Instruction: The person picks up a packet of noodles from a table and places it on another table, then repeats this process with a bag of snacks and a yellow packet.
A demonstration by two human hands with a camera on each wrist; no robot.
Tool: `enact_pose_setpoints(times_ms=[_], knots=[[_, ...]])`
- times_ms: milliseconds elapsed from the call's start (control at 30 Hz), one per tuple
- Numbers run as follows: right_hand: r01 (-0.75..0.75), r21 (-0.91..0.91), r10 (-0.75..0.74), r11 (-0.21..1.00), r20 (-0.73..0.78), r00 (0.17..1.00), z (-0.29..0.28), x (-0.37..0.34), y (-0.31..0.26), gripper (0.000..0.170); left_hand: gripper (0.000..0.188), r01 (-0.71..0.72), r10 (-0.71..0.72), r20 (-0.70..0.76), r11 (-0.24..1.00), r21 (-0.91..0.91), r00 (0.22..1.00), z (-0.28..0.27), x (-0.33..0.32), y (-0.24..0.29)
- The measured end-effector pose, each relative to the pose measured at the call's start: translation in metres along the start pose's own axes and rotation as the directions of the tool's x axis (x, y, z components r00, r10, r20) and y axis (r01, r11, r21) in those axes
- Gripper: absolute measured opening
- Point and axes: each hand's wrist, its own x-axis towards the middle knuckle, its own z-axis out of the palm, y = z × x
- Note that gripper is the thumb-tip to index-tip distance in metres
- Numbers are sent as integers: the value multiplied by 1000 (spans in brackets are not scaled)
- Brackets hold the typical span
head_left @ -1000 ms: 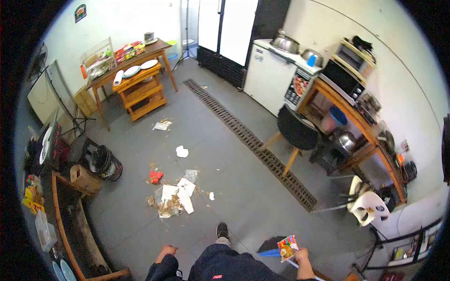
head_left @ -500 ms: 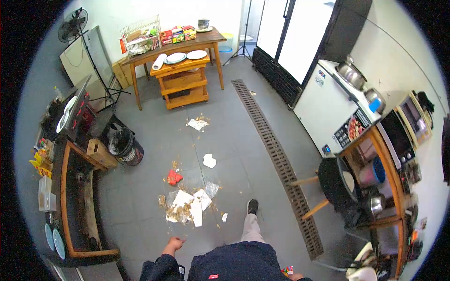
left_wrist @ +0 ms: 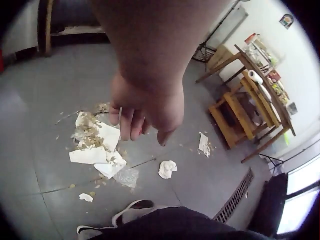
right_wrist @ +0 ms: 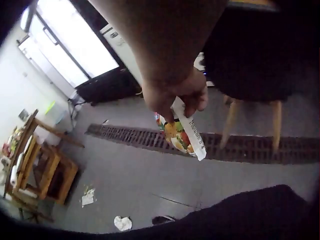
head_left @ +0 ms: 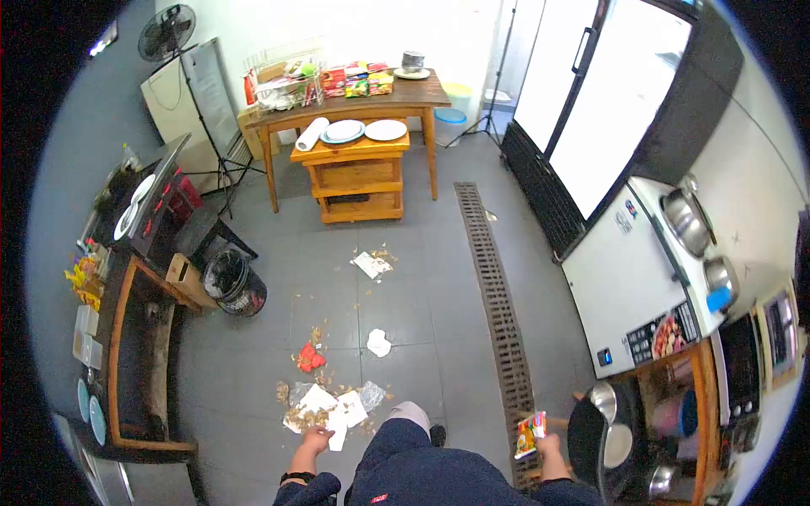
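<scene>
Left grip is just kinda hanging there out front, the fingers softly bent and holding nothing, with the thumb sitting apart from them. Left forearm is bare near the wrist and angles forward and down. Right grip is the busy one tbh: it's got a proper pinch going, fingers curled in. Right forearm is bare too, also angled forward and down, and it's out past that side of the torso. The two grips are well apart, nowhere near touching.
</scene>
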Motion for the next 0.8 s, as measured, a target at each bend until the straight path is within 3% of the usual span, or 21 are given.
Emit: enact_pose_setpoints(times_ms=[33, 100, 133, 200, 333, 433, 500, 567, 667, 767, 800], knots=[[107, -50, -109, 993, -41, 993, -27, 2, -46, 31, 38, 14, -15, 43, 1000, 13, 999, 0, -3, 15], [144, -36, -140, 989, 97, 985, -83, 0, -147, 33, 37, 39, -45, 127, 998, 46, 991, -8, -18, 49], [180, -35, -175, 983, 102, 979, -87, 18, -178, 34, 38, 176, -152, 187, 977, -119, 971, -5, 1, 46], [248, -39, -243, 968, 106, 964, -93, 54, -236, 36, 38, 441, -304, 360, 801, -405, 882, 3, 39, 44], [341, -119, -329, 933, 106, 938, -114, 116, -354, 39, 36, 346, -285, 197, 769, -537, 938, -39, 81, 130], [332, -268, -306, 905, 135, 942, -131, 163, -419, 40, 33, 242, -204, 198, 950, -195, 959, -24, 219, 115], [299, -341, -276, 891, 116, 954, -145, 186, -463, 40, 37, 258, -245, 166, 964, -60, 955, -76, 208, 197], [285, -372, -267, 883, 101, 958, -162, 203, -507, 40, 40, 32, -34, 18, 996, 87, 999, -76, 273, 210], [252, -282, -235, 926, 93, 968, -173, 238, -562, 39, 39, -123, 144, -197, 986, 111, 970, -97, 336, 262], [320, -48, -320, 946, 8, 947, -189, 239, -634, 35, 36, -20, 8, -39, 954, -299, 999, -138, 342, 346], [387, -12, -387, 922, -54, 920, -190, 246, -656, 33, 35, -70, 55, -75, 973, -219, 996, -143, 356, 355]])
